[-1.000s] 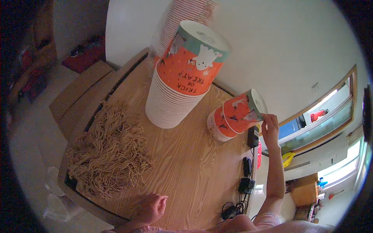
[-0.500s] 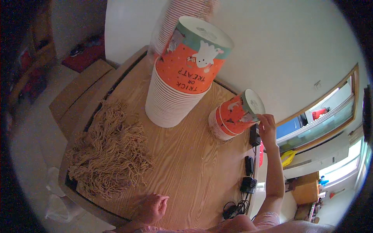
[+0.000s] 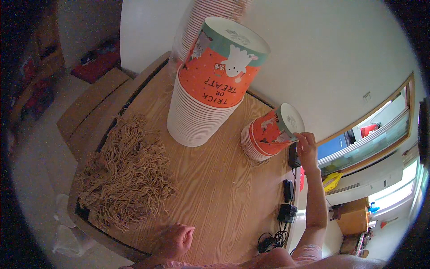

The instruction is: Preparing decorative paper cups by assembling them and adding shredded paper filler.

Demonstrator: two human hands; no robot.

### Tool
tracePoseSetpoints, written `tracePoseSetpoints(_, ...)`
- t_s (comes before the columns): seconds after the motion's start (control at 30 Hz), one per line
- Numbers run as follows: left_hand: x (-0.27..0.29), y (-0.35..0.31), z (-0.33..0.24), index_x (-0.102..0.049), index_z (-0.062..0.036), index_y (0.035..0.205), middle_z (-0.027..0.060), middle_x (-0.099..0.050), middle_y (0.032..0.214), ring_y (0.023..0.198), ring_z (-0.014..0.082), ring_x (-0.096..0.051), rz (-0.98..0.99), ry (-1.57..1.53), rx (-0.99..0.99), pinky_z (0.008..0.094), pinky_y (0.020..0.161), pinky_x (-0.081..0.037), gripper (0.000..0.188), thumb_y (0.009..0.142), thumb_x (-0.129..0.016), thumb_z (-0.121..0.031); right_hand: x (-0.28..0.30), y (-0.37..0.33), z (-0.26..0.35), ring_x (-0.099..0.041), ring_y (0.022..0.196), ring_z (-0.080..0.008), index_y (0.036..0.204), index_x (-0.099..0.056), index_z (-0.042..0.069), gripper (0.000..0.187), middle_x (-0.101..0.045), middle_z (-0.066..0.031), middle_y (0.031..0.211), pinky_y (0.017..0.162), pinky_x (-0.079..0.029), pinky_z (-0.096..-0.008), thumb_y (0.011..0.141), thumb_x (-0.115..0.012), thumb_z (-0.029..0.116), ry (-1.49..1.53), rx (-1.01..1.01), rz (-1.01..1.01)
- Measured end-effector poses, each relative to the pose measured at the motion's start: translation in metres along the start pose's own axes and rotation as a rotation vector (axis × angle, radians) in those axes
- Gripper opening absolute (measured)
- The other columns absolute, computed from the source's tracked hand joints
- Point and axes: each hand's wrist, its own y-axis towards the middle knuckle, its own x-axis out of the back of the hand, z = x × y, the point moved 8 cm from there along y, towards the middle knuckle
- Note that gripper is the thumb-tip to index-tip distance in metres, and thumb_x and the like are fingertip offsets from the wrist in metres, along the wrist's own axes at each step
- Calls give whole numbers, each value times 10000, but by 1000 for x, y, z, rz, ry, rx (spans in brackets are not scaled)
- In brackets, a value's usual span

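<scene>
My right hand (image 3: 307, 150) reaches forward to the short stack of paper cups (image 3: 268, 135) at the right of the table. Thumb and fingers pinch the edge of the top cup near its pale green base. These cups stand upside down, orange with printed figures, with white rims layered below. My left hand (image 3: 178, 238) rests on the near part of the table, fingers curled in, with nothing visible in them. A taller stack of the same upturned cups (image 3: 219, 80) stands farther back, left of the short stack.
A heap of brown stringy fibre (image 3: 127, 179) covers the left of the wood-grain table (image 3: 210, 193). Black power adapters (image 3: 286, 213) and a coiled cable (image 3: 272, 242) line the right edge. Behind the tall stack are more nested cups in clear wrap (image 3: 210, 13). An open cardboard box (image 3: 94, 107) stands beyond the left edge.
The top cup of the short stack has shifted very slightly leftward with my right hand at its edge. My left hand stays in place.
</scene>
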Motion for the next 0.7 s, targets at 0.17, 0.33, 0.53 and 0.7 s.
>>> tracePoseSetpoints(0.17, 0, 1, -2, -560, -51, 919, 105, -581, 762, 678, 277, -553, 31, -2, -3, 373, 624, -444, 172, 753, -597, -21, -3, -3, -4, -529, 878, -308, 1026, -595, 69, 429, -551, -127, 906, 736, -469, -387, 631, -520, -82, -2, -6, 11)
tracePoseSetpoints(0.33, 4, 6, -11, -563, -52, 925, 108, -580, 774, 687, 275, -552, 73, 39, 13, 371, 625, -442, 172, 759, -596, -22, -5, -3, -3, -531, 868, -298, 1039, -586, 80, 445, -527, -119, 933, 687, -478, -356, 653, -504, -125, -23, 14, 26)
tracePoseSetpoints(0.53, 5, 5, -10, -567, -53, 915, 106, -579, 767, 684, 272, -547, 82, 8, 42, 367, 623, -440, 161, 760, -603, -29, -2, -1, 8, -519, 924, -323, 1044, -572, 62, 514, -541, -129, 983, 792, -446, -394, 581, -452, -126, -40, 14, 25)
tracePoseSetpoints(0.7, 5, 4, -10, -572, -55, 917, 100, -574, 747, 664, 269, -544, 25, 22, 20, 364, 614, -436, 155, 768, -604, -34, -9, -7, 1, -517, 944, -323, 1037, -579, 73, 491, -562, -120, 967, 828, -426, -402, 581, -481, -81, -28, -38, 33)
